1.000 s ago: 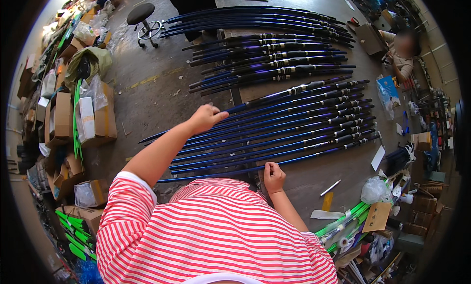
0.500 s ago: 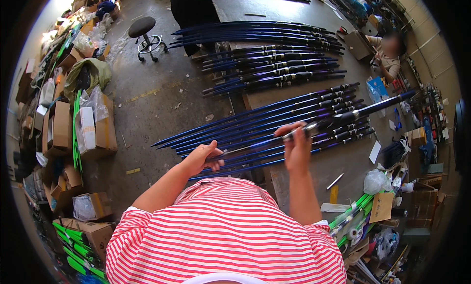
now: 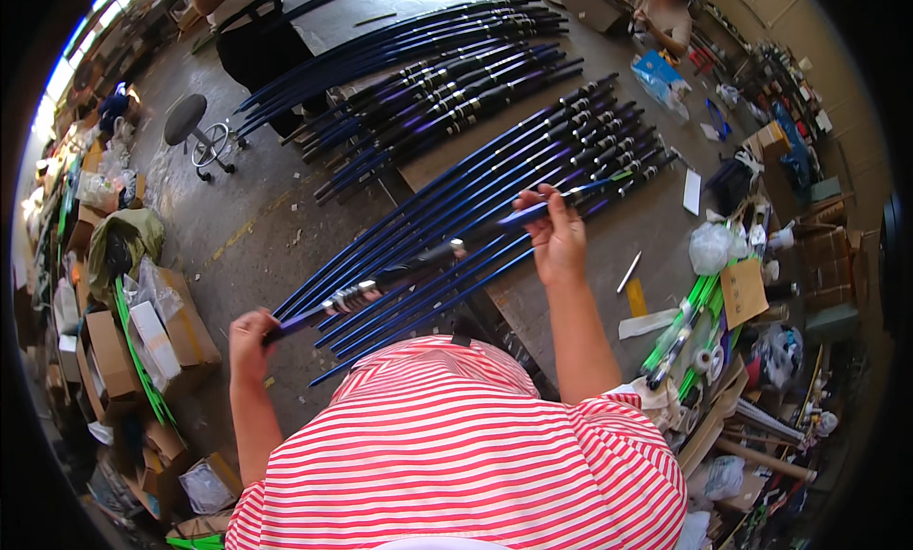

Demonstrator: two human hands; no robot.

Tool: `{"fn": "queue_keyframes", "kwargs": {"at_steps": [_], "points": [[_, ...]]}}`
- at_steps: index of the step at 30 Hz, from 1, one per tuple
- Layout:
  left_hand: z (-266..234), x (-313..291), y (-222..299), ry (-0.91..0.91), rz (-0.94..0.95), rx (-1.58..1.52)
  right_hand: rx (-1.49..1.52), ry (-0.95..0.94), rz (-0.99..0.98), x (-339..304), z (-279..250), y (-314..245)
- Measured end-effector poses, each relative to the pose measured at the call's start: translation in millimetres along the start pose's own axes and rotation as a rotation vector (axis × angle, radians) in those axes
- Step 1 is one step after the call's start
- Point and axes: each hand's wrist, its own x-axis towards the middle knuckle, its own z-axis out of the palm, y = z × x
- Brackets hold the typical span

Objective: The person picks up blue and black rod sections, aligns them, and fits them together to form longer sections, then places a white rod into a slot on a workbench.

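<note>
A dark fishing rod (image 3: 414,267) with a black grip and silver fittings slants across in front of my chest, above a row of rods. My left hand (image 3: 250,339) is closed round its lower left end, out past the table edge. My right hand (image 3: 559,241) pinches the rod's blue part farther up, thumb and fingers bent round it. Under the held rod lie several blue-and-black fishing rods (image 3: 447,203), side by side, their grips toward the upper right and their thin ends over the table's left edge.
More rods lie in bundles (image 3: 456,103) farther up the table (image 3: 518,308). A white pen (image 3: 629,272) is near my right arm. Cartons (image 3: 185,312) and a round stool (image 3: 185,118) stand at left. Green rods (image 3: 699,303) and bags crowd the right. Two other people are at the far side.
The held rod's thick grip, at the upper right before, is now at the lower left. My left hand has moved out to the left; the view has swung round.
</note>
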Motion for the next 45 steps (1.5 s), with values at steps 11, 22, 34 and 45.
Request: {"fn": "queue_keyframes", "kwargs": {"at_steps": [11,22,34,45], "points": [[52,15,16,-0.084,0.228,-0.998,-0.014,-0.256,0.286,-37,29,41],[25,11,38,-0.036,0.254,-0.79,-0.852,-0.574,0.602,-16,-6,9],[159,-6,122,-0.177,0.4,-0.487,-0.248,-0.971,0.354,-64,74,17],[199,-27,63,-0.726,-0.495,-1.129,-0.269,-1.067,0.182,-39,111,14]]}}
